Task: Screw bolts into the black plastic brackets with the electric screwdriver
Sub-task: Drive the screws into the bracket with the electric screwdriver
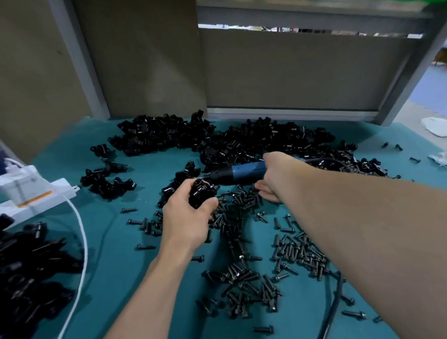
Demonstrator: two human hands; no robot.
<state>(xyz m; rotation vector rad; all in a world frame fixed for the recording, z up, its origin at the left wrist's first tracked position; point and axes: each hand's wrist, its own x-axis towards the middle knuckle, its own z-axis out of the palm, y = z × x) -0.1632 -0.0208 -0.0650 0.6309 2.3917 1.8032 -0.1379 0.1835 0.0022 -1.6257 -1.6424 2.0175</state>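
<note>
Left hand (188,218): fingers and thumb curled round one black plastic bracket (201,193), held just over the teal mat (117,254).
Right hand (273,175): wrapped round the rear of the electric screwdriver (239,172).
Screwdriver attitude: near horizontal, bit pointing left at the held bracket; contact cannot be told.
Loose bolts (250,285): scattered on the mat, beneath and near both hands.
Bracket stock (215,141): heap at the mat's far edge.
Power strip (35,194): white, far left, white cable (79,270) attached.
</note>
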